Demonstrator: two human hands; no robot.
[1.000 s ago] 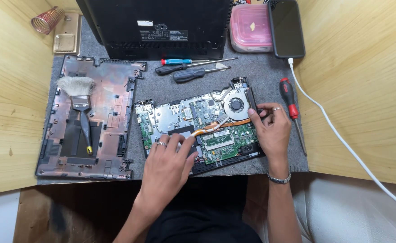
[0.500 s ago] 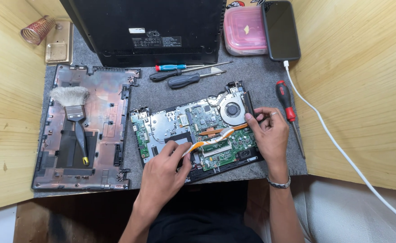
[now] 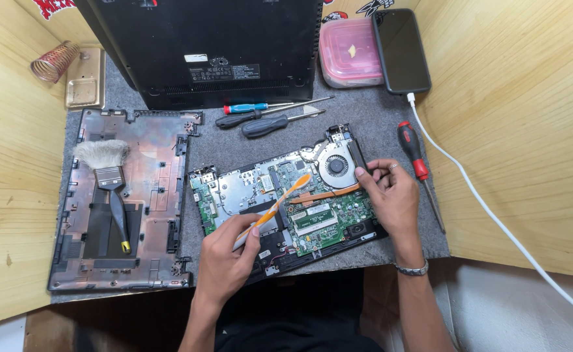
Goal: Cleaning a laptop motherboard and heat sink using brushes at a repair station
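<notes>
Green laptop motherboard [image 3: 280, 202] lies mid grey felt mat [image 3: 365, 124], looks rigid but fragile; best held by edges. Left hand [image 3: 224, 261] pinches thin orange plastic pry tool [image 3: 277, 205] over board; right hand [image 3: 394, 195] grips board's right edge beside round fan [image 3: 334, 164].

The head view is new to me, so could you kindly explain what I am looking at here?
The picture comes from a camera worn on a person's head, looking down at their own two bare hands over a grey mat between wooden walls. In the middle lies an opened laptop circuit board with a round fan. The left hand holds a slim orange and white tool over the board; the right hand steadies the board's right edge. To the left lies the laptop's bottom cover with a brush on it. Behind are screwdrivers, a pink box and a phone on a white cable.
</notes>
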